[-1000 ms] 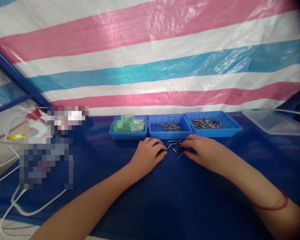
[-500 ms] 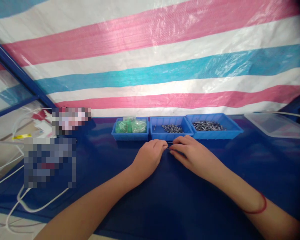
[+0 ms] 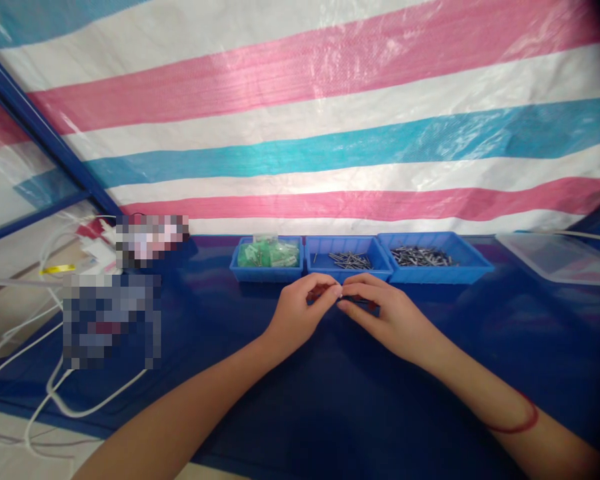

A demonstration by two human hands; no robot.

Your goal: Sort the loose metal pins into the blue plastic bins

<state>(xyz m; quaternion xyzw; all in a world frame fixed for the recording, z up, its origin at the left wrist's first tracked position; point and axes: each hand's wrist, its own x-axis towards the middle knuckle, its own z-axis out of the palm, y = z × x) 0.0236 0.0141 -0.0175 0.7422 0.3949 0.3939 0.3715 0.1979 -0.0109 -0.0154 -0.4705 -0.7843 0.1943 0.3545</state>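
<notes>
My left hand (image 3: 305,303) is closed in a pinch, thumb against forefinger, above the blue tabletop (image 3: 330,400). Its fingertips meet those of my right hand (image 3: 383,307), which is pinched too. A tiny shiny bit shows where the fingertips come together. Along the right fingers runs what looks like a thin dark metal pin (image 3: 353,298), mostly hidden. What the left fingers hold is covered. Just behind the hands stands a blue bin (image 3: 325,267) with a loose pile of thin metal pins (image 3: 351,260).
A left bin (image 3: 267,274) holds green-tinted plastic bags (image 3: 270,253). Many short metal pieces (image 3: 420,256) lie in the right bin (image 3: 450,274). A clear plastic lid (image 3: 555,260) is at far right. White cables (image 3: 95,410) loop at left; a striped sheet (image 3: 300,160) hangs behind.
The fingertips have come together, and the thin metal bits visible between the hands are now mostly covered. My left fingers have arched into a rounder pinch. The whole view has shifted slightly.
</notes>
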